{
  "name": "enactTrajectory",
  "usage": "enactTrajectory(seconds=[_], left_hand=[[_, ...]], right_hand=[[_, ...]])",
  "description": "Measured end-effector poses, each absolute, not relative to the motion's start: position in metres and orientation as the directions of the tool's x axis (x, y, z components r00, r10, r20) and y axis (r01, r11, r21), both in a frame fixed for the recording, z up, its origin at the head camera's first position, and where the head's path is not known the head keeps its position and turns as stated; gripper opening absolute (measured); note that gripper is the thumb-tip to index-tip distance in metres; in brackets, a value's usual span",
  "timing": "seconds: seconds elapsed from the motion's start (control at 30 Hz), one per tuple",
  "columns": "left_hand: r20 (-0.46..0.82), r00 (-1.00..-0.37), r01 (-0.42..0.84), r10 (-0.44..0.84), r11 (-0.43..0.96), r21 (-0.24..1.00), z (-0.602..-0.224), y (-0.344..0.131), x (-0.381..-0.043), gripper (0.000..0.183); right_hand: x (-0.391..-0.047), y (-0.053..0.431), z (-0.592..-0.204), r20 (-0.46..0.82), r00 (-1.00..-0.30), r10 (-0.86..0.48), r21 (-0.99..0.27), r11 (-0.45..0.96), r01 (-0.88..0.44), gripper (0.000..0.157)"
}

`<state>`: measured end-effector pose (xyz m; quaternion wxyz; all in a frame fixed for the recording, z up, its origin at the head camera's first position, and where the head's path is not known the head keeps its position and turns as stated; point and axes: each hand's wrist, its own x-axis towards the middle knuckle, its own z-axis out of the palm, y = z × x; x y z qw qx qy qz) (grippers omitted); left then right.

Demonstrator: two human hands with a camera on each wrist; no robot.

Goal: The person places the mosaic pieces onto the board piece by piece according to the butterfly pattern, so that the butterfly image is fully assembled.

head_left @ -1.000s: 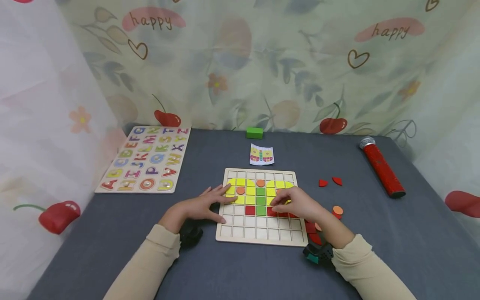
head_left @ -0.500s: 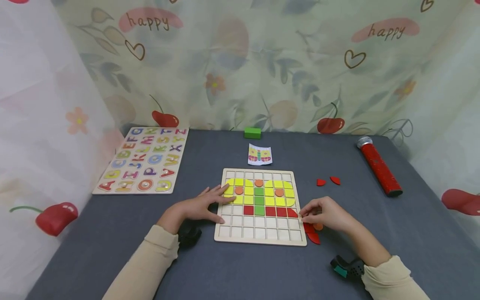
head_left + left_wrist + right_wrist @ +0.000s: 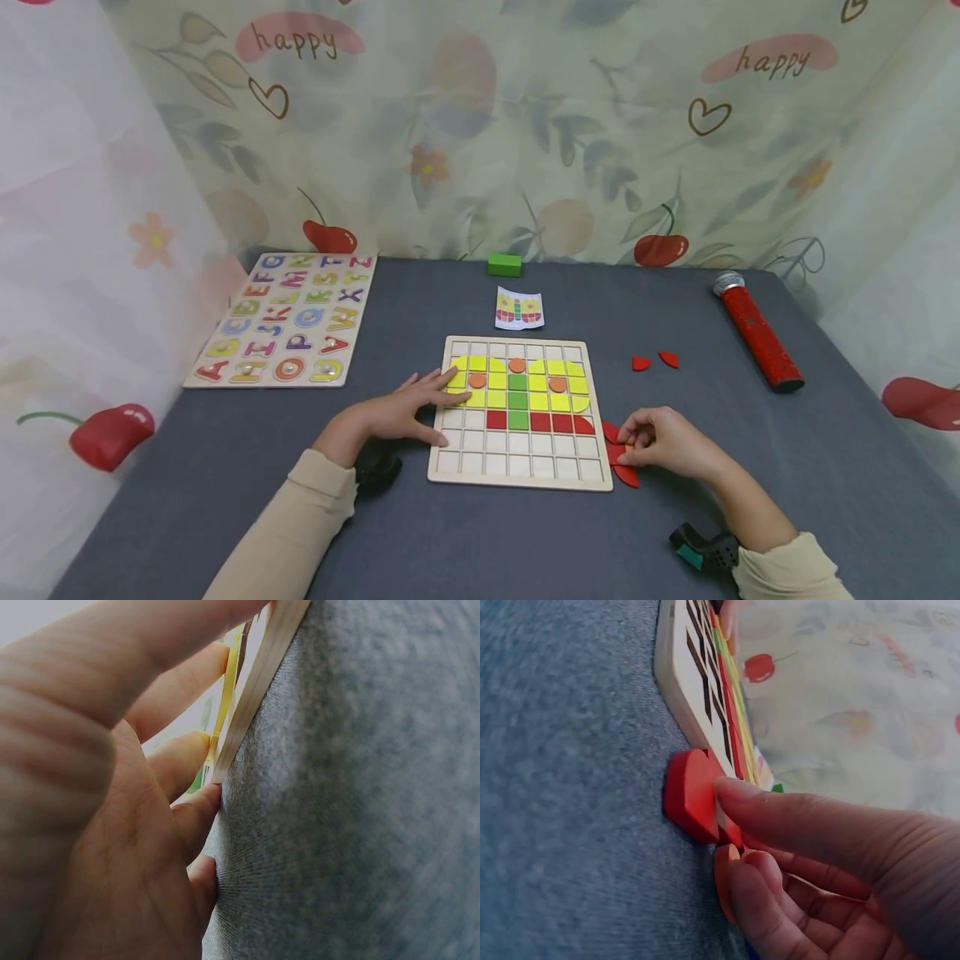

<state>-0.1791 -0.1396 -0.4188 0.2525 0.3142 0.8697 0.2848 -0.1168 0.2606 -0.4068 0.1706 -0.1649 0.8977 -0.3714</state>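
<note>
Left hand [image 3: 390, 411]: flat on the left edge of the board [image 3: 517, 471], fingers spread and straight – tips over the yellow tiles [image 3: 491, 382].
Right hand [image 3: 663, 439]: on the cloth just right of the board's lower corner, fingers curled, pinching a red piece [image 3: 694, 793] among the loose red pieces [image 3: 618, 458].
Orange disc [image 3: 725, 877]: under the curled fingers, touching them.
Board: mid-table – yellow, green, red tiles in its upper rows.
Beyond: card [image 3: 519, 309], green block [image 3: 504, 265], letter puzzle [image 3: 288, 321], red tube [image 3: 757, 333].
</note>
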Motion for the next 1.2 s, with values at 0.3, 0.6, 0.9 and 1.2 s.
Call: enactTrajectory(seconds=[0.3, 0.6, 0.9, 1.2], left_hand=[[-0.259, -0.675, 0.404, 0.691, 0.64, 0.654, -0.418, -0.14, -0.178, 0.076], [-0.266, -0.672, 0.408, 0.692, 0.645, 0.647, -0.42, -0.14, -0.179, 0.076], [-0.265, -0.674, 0.406, 0.69, 0.645, 0.647, -0.419, -0.14, -0.179, 0.076], [-0.262, -0.669, 0.413, 0.696, 0.641, 0.647, -0.418, -0.141, -0.179, 0.076]], right_hand=[[-0.12, 0.26, -0.406, -0.181, -0.874, -0.451, -0.677, 0.702, -0.222, 0.027], [-0.128, 0.259, -0.4, -0.244, -0.852, -0.464, -0.74, 0.657, -0.146, 0.017], [-0.147, 0.235, -0.393, -0.22, -0.852, -0.476, -0.779, 0.611, -0.14, 0.021], [-0.167, 0.186, -0.4, -0.2, -0.844, -0.498, -0.81, 0.568, -0.143, 0.016]])
